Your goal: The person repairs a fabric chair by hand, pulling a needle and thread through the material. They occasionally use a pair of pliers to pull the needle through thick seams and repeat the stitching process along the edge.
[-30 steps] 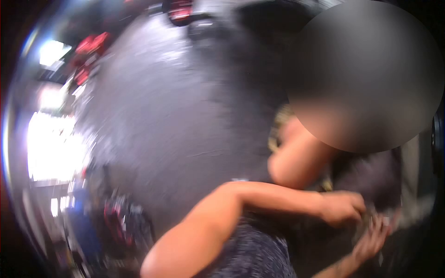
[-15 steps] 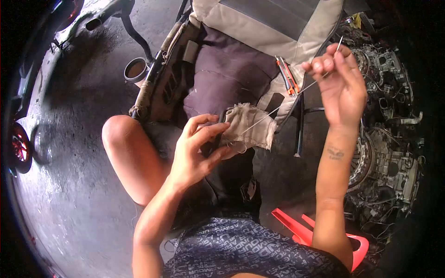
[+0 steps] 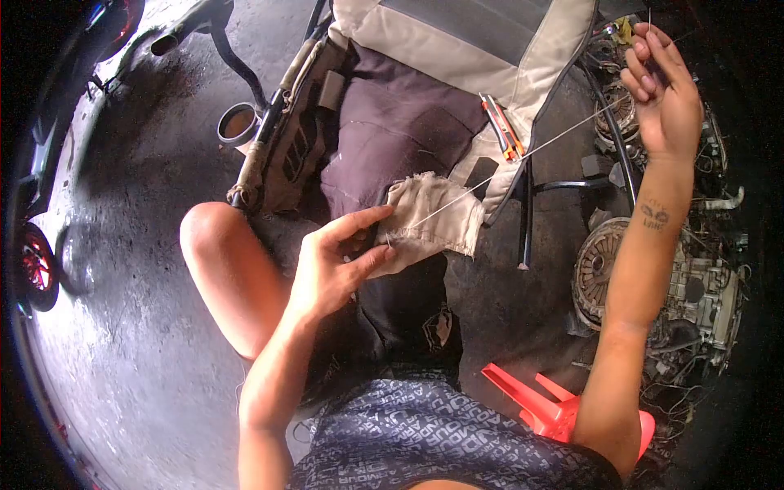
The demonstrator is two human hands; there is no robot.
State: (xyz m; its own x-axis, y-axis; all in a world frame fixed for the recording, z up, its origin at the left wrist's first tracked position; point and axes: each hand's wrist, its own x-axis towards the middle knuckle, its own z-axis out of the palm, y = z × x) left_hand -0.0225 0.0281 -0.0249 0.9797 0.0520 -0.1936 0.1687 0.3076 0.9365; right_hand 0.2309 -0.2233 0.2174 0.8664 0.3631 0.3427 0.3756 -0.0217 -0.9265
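Observation:
A beige cloth piece (image 3: pixel 437 214) with frayed edges lies over my lap, its left edge pinched between the thumb and fingers of my left hand (image 3: pixel 339 257). From that cloth a pale thread (image 3: pixel 563 133) runs taut up to the right. My right hand (image 3: pixel 663 82) is raised at the upper right, fingertips closed on a thin needle (image 3: pixel 650 18) that points upward. An orange and black utility knife (image 3: pixel 501 128) rests on the beige edge of the seat cover (image 3: pixel 457 61). Dark purple fabric (image 3: pixel 400 122) lies beneath the cover.
A cup (image 3: pixel 238 123) stands left of the metal frame (image 3: pixel 269 122). Engine parts (image 3: pixel 694 302) line the right side. A red plastic object (image 3: pixel 555 412) lies at the lower right. My bent knee (image 3: pixel 214 237) is at the left.
My right hand has moved up and to the right with the needle, and more thread stretches from the cloth. My left hand has shifted slightly left and down.

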